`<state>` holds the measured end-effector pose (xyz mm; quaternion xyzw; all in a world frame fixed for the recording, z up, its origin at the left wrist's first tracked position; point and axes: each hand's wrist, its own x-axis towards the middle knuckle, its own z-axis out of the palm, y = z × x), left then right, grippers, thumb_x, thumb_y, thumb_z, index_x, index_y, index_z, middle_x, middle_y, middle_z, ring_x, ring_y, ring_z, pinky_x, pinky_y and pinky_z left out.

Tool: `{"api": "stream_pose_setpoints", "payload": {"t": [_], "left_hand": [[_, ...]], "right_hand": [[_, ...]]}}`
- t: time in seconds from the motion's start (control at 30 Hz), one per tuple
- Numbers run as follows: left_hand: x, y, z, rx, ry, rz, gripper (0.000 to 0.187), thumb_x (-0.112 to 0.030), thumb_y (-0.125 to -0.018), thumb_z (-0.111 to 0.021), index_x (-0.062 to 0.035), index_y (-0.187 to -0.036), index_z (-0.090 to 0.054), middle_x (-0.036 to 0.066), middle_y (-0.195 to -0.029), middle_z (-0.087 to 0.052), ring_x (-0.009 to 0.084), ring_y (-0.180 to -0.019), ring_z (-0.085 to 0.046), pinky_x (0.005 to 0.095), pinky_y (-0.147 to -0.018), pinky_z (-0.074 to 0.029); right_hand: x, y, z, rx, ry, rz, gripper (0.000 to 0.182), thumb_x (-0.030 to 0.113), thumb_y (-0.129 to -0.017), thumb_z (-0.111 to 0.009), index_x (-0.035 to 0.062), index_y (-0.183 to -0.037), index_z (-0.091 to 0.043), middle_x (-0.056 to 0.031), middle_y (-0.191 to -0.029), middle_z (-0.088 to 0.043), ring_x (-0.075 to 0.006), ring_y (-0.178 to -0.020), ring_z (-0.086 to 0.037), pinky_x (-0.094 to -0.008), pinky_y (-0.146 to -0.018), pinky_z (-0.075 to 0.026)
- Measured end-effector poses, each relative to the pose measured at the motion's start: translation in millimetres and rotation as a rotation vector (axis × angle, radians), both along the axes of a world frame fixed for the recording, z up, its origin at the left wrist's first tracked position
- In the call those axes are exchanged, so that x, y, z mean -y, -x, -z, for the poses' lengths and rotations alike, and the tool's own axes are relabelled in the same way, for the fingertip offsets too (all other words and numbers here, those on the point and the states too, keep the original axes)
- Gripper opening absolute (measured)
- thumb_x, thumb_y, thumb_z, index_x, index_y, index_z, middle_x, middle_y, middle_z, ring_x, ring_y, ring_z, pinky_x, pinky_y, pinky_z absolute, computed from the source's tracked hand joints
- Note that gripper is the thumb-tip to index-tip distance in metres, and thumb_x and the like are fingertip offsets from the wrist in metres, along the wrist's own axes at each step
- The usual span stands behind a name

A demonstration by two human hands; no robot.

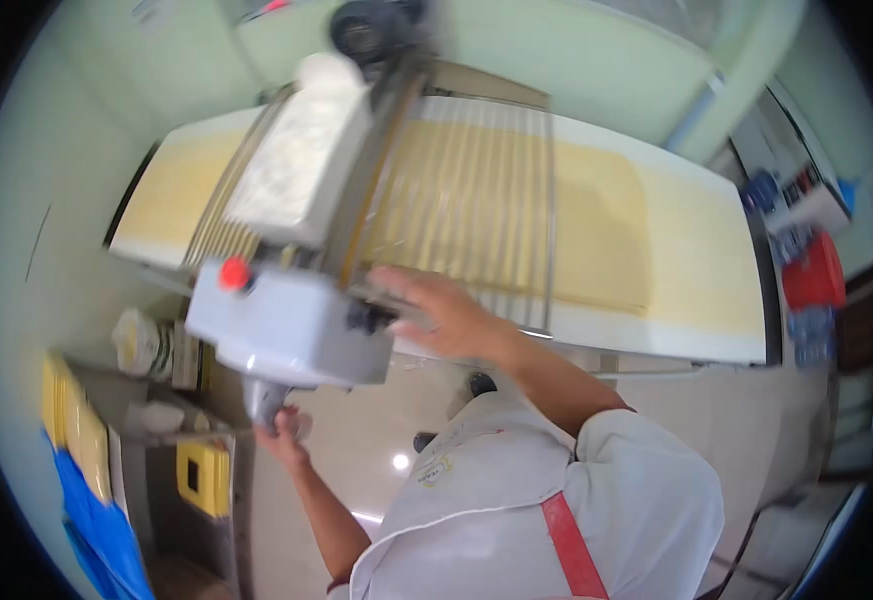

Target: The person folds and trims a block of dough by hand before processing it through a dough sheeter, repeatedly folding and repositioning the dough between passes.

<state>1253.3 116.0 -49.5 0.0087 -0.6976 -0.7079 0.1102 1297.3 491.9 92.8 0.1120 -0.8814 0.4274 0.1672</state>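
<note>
A dough sheeter stands before me, with a grey housing (287, 320) and a red button (235, 273). At the lower front of the housing, my left hand (285, 438) is closed around a grey handle (265, 398). My right hand (442, 312) reaches to the right side of the housing, with its fingers stretched out beside a black knob (367, 318). Whether it touches the knob or the guard is blurred. A thin yellow dough sheet (602, 235) lies along the white conveyor belt (697, 240). Part of the dough passes beneath the barred guard (477, 200).
A long white trough (302, 150) holding what looks like flour sits atop the machine. At lower left stand a metal cabinet (162, 500), a yellow container (203, 477) and a white bucket (142, 342). A red bucket (815, 272) and water bottles (813, 335) are at right.
</note>
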Motion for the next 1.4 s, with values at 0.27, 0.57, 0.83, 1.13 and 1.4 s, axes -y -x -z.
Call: {"api": "stream_pose_setpoints", "payload": {"t": [0.27,0.57,0.83,1.13,1.4], "left_hand": [[3.4,7.0,-2.2,-0.032,0.152,-0.127,0.076,-0.064,-0.079,-0.067,-0.0009,-0.117,-0.048,0.008,-0.084,-0.056,0.018,-0.071,-0.055,0.0315,-0.06,-0.047],[21.8,9.4,18.4,-0.074,0.195,-0.265,0.085,-0.07,-0.077,-0.064,-0.0002,-0.123,-0.045,0.009,-0.1,-0.057,0.0178,-0.085,-0.057,0.0323,-0.07,-0.049],[34.1,7.4,28.3,-0.061,0.194,-0.238,0.084,-0.065,-0.079,-0.066,-0.0002,-0.127,-0.044,0.008,-0.109,-0.056,0.0175,-0.09,-0.058,0.0321,-0.075,-0.049],[-12.1,-0.7,-13.0,-0.043,0.167,-0.207,0.084,-0.067,-0.07,-0.073,0.0039,-0.11,-0.052,0.008,-0.081,-0.061,0.0172,-0.07,-0.061,0.0312,-0.061,-0.048],[-16.3,3.8,-16.3,-0.031,0.129,-0.217,0.07,-0.062,-0.067,-0.079,0.004,-0.083,-0.06,0.006,-0.068,-0.061,0.0158,-0.057,-0.061,0.0288,-0.053,-0.048]], "right_hand": [[-292.2,-157.4,164.3,0.079,0.426,1.294,0.054,0.002,-0.087,-0.058,0.0008,-0.138,-0.042,-0.017,-0.143,-0.043,-0.0299,-0.133,-0.041,-0.0372,-0.11,-0.034],[-252.8,-72.0,187.9,0.134,0.787,0.824,0.052,-0.007,-0.089,-0.046,0.0007,-0.139,-0.04,-0.014,-0.14,-0.046,-0.024,-0.132,-0.043,-0.035,-0.109,-0.035],[-289.6,62.3,160.3,0.258,-0.702,0.377,0.066,0.038,-0.096,-0.042,0.0052,-0.149,-0.023,-0.0182,-0.155,-0.022,-0.0335,-0.145,-0.017,-0.0527,-0.117,-0.013],[-192.9,-28.5,112.9,0.349,-0.602,-0.119,0.063,0.024,-0.084,-0.058,0.0022,-0.14,-0.038,-0.0178,-0.149,-0.033,-0.035,-0.141,-0.025,-0.0489,-0.116,-0.017],[-168.1,-39.8,103.6,-0.163,-0.173,0.799,0.043,-0.004,-0.081,-0.059,0.0015,-0.123,-0.052,-0.0177,-0.126,-0.054,-0.034,-0.122,-0.047,-0.0418,-0.108,-0.034]]}}
